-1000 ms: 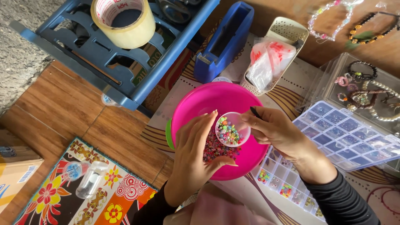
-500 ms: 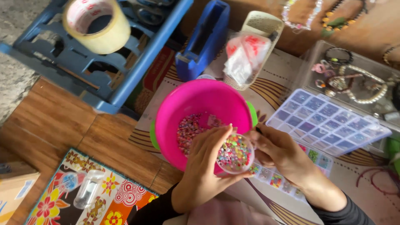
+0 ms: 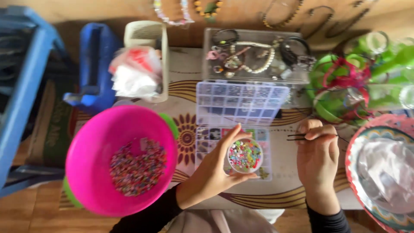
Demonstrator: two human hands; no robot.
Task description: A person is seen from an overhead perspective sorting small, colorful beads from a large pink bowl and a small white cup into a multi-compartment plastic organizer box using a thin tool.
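Bead cup, mixed colourful beads inside

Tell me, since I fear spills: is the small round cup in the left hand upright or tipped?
Upright. The small cup faces the camera mouth-up in the left hand, mixed beads lying inside.

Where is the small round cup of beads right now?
In the head view, the cup of beads sits centre frame in the left hand, above the compartment box, right of the pink bowl.

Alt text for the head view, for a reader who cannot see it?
A left hand holds a small round cup of mixed beads over a clear compartment box, while the right hand pinches thin tweezers. A pink bowl of beads sits left.
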